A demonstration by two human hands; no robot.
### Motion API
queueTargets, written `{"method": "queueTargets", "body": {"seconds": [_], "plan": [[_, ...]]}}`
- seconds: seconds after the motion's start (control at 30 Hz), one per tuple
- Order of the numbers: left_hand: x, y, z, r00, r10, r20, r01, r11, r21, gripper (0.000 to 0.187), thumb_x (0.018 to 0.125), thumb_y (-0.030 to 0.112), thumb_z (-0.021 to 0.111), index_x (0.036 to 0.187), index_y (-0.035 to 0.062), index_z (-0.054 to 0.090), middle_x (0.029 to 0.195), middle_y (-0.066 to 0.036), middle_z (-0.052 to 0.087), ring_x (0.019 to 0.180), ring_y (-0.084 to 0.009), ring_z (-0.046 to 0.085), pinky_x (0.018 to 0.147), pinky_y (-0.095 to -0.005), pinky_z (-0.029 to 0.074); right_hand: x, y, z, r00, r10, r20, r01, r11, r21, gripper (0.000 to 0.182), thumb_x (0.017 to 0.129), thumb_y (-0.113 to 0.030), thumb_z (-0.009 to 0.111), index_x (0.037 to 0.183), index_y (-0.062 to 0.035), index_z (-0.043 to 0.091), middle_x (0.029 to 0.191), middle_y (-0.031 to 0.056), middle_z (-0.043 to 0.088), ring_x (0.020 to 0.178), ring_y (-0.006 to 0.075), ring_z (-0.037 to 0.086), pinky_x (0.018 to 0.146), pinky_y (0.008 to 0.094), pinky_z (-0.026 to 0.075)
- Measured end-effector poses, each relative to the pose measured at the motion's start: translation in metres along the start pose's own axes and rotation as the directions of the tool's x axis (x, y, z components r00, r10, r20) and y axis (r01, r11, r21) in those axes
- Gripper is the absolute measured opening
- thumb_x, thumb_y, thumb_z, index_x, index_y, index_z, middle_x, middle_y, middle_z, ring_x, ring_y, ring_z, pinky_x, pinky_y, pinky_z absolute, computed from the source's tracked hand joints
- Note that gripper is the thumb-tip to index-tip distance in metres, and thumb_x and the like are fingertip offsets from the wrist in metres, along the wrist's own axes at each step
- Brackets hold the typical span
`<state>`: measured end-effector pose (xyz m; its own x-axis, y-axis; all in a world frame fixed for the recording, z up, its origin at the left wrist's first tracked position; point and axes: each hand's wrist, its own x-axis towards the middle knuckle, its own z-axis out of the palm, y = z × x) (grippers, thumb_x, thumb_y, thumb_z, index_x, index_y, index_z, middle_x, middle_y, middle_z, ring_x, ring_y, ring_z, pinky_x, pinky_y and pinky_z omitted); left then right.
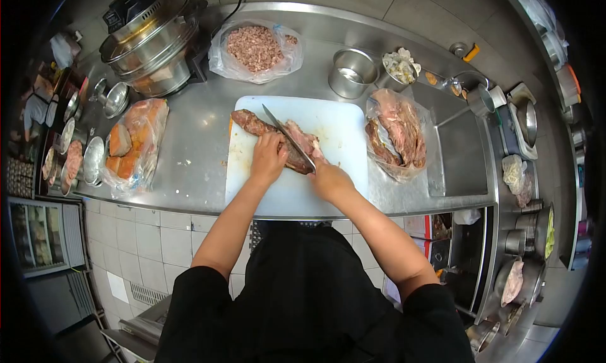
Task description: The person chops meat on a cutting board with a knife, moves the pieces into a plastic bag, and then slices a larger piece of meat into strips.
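Observation:
A long brown piece of meat [248,121] lies slantwise across the white cutting board [344,126]. My left hand [268,156] presses down on its middle, fingers curled over it. In my right hand [332,181] is the handle of a long knife [275,119]. Its blade points away and to the left, lying along the meat's right side. A paler, cut section of meat [305,136] sits just right of the blade. Whether the edge is inside the meat at this moment is hard to see.
Right of the board lies a plastic bag of meat strips [398,129]. Behind stand a bag of minced meat [255,49] and a metal pot [352,73]. Bagged orange-brown chunks [132,136] rest at left. A sink [461,155] is at the far right.

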<state>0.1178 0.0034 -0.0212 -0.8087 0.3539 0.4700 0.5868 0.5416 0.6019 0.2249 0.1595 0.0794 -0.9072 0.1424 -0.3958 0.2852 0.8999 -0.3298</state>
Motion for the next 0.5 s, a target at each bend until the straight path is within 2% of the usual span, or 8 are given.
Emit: {"method": "queueTargets", "body": {"seconds": [0.07, 0.1, 0.17, 0.3, 0.5], "plan": [[-0.001, -0.004, -0.008, 0.999, 0.004, 0.051, 0.004, 0.988, -0.154, 0.026, 0.078, 0.008, 0.067, 0.102, 0.0034, 0.058, 0.107, -0.014, 0.057, 0.106, -0.0349, 0.053, 0.092, -0.0442, 0.044, -0.003, 0.004, -0.014, 0.999, 0.004, 0.051, -0.004, 1.0, 0.012, 0.041, 0.096, -0.03, 0.055, 0.126, -0.0019, 0.051, 0.106, 0.0257, 0.068, 0.099, 0.0398, 0.067, 0.086, 0.0486, 0.052], [-0.001, -0.004, -0.01, 0.999, 0.004, 0.043, 0.003, 0.988, -0.152, 0.026, 0.078, 0.008, 0.067, 0.102, 0.0034, 0.058, 0.107, -0.014, 0.057, 0.106, -0.0349, 0.053, 0.092, -0.0442, 0.044, -0.007, 0.004, -0.022, 0.999, -0.002, 0.048, 0.001, 1.0, 0.008, 0.041, 0.096, -0.03, 0.055, 0.126, -0.0019, 0.051, 0.106, 0.0257, 0.068, 0.099, 0.0398, 0.067, 0.086, 0.0486, 0.052], [0.0, -0.003, -0.012, 0.994, -0.062, 0.089, 0.082, 0.966, -0.247, 0.027, 0.077, 0.008, 0.067, 0.102, 0.002, 0.057, 0.105, -0.014, 0.056, 0.104, -0.0355, 0.053, 0.092, -0.0435, 0.045, -0.018, 0.005, -0.036, 0.998, 0.001, 0.057, -0.002, 1.0, 0.023, 0.044, 0.095, -0.031, 0.057, 0.127, -0.0005, 0.051, 0.102, 0.0261, 0.069, 0.097, 0.0408, 0.067, 0.085, 0.0492, 0.052], [0.001, -0.002, -0.012, 0.999, -0.024, 0.045, 0.033, 0.976, -0.213, 0.027, 0.077, 0.008, 0.068, 0.101, 0.0021, 0.058, 0.103, -0.014, 0.056, 0.102, -0.0352, 0.054, 0.09, -0.0434, 0.046, -0.035, 0.007, -0.051, 0.999, -0.038, 0.029, 0.037, 0.999, 0.028, 0.037, 0.095, -0.031, 0.058, 0.116, -0.0002, 0.054, 0.093, 0.0229, 0.07, 0.089, 0.0433, 0.067, 0.08, 0.0506, 0.051], [0.003, 0.001, -0.008, 0.999, -0.007, 0.031, 0.011, 0.991, -0.136, 0.027, 0.075, 0.009, 0.069, 0.099, 0.0028, 0.059, 0.1, -0.013, 0.055, 0.098, -0.0346, 0.054, 0.087, -0.044, 0.046, -0.058, -0.001, -0.073, 0.989, -0.002, 0.151, 0.011, 0.998, -0.065, 0.035, 0.096, -0.032, 0.058, 0.109, 0.0001, 0.054, 0.089, 0.0224, 0.07, 0.086, 0.0425, 0.067, 0.078, 0.051, 0.051]]}}
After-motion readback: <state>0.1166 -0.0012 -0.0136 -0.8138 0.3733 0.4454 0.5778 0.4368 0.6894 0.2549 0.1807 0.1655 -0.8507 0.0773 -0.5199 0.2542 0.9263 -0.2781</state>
